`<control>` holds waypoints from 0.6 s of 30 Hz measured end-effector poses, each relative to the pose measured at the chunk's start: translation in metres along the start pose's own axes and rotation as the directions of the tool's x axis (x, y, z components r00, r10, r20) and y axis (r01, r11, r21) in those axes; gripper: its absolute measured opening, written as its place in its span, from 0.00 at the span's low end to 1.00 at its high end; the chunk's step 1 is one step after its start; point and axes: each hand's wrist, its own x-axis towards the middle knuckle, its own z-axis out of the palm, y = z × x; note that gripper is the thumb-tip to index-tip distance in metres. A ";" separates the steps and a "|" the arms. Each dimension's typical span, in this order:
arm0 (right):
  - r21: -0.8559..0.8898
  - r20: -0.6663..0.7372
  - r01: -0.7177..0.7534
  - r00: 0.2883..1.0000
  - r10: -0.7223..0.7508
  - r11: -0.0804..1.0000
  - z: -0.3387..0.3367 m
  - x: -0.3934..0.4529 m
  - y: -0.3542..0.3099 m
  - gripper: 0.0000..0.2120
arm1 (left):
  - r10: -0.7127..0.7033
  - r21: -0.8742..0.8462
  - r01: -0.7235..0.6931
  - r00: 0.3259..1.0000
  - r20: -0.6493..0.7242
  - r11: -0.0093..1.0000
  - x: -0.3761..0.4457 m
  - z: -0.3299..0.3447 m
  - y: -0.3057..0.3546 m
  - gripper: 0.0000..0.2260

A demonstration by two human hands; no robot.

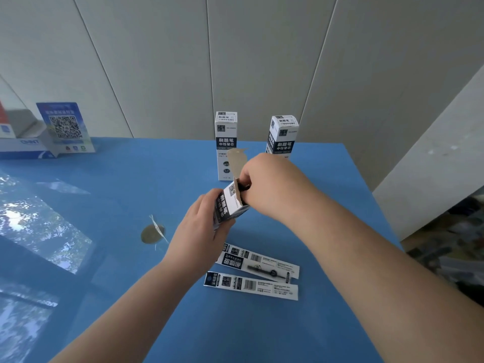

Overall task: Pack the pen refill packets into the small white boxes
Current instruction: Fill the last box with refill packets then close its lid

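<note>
My left hand [199, 229] grips a small white box [231, 204] tilted above the blue table, its brown top flap [237, 163] standing open. My right hand [267, 184] has its fingers curled at the box mouth, pinching something dark there; what it pinches is mostly hidden. Two closed white boxes stand upright at the back: one [226, 132] just behind the flap, the other [282, 136] to its right. On the table below my hands lie two flat refill packets, the upper one [262, 263] and the lower one [251, 285].
The blue table [131, 179] ends at a right edge beside a grey wall. A round patch with a strip of tape [153, 233] sits left of my left hand. A QR-code sign [65, 127] and a blue-white carton [23, 146] stand at the back left.
</note>
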 end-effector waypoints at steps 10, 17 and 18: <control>-0.065 -0.013 -0.033 0.999 0.032 0.997 -0.002 -0.006 -0.005 0.06 | 0.002 0.034 -0.002 1.000 -0.004 0.999 -0.001 0.002 0.003 0.20; 0.074 -0.124 0.016 0.992 -0.007 0.997 -0.002 -0.019 -0.002 0.04 | 0.001 0.004 -0.001 1.000 0.001 1.000 0.000 -0.001 -0.001 0.17; 0.065 -0.109 0.040 0.993 -0.033 0.997 0.004 -0.018 -0.004 0.04 | 0.000 0.006 0.000 1.000 0.001 1.000 0.000 -0.001 -0.002 0.17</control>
